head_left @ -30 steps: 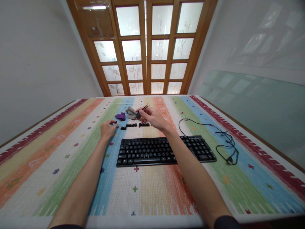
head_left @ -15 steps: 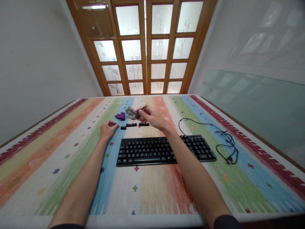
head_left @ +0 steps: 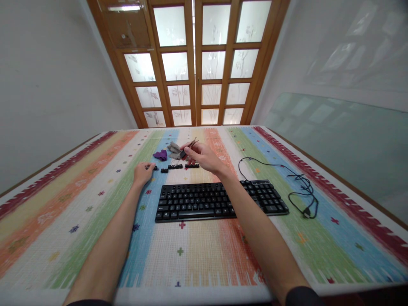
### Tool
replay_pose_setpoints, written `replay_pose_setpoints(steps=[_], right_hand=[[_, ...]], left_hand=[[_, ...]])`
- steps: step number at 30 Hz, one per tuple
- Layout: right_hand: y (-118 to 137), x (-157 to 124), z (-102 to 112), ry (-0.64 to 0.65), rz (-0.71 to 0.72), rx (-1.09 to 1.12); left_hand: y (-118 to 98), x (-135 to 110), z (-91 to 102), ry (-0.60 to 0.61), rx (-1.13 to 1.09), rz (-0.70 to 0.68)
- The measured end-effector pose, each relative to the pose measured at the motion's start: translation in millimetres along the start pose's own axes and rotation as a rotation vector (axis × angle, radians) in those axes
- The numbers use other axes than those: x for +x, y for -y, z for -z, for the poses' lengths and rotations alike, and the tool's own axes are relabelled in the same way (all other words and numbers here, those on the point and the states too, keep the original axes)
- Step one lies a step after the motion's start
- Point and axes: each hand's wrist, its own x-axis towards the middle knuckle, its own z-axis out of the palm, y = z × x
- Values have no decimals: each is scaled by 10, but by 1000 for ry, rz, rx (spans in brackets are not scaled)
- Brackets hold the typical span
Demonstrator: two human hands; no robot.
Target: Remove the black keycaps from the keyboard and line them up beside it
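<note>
My left hand rests low over the cloth, thumb and fingers together on a small black keycap. To its right lie black keycaps in short rows: a small group, a longer row and another row partly below my right hand. My right hand is closed around a small dark tool with thin prongs pointing up and away. Its exact kind is hard to make out. Nearer me lies a black keyboard, partly covered by my right forearm.
A purple cloth and a grey cloth lie crumpled behind the keycaps. The keyboard's black cable loops across the right side. A striped tablecloth covers the table; wooden doors stand beyond it.
My left hand has settled slightly, and the keycap at its fingertips now shows more clearly beside the row. My right hand stays almost still with the tool.
</note>
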Motion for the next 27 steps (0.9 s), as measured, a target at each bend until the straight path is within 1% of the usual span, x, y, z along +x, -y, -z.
replay_pose_setpoints(steps=[8,13,15,18,21,27], right_hand=[[5,-9,-5,6,-12,-4],[-15,0,-8,7,-14,-6],[-18,2,-7,5,-15,-6],[-16,3,-1,6,-11,-5],[-13,6,10,6,-5,-16],[-1,1,17,6,2,-42]], left_hand=[[-26,-33,40,-8,-134,46],[6,-42,96,35,-225,-1],[45,-50,108,44,-209,-32],[102,-68,109,59,-159,-114],[119,-80,101,51,-123,-178],[33,-82,57,61,-81,-198]])
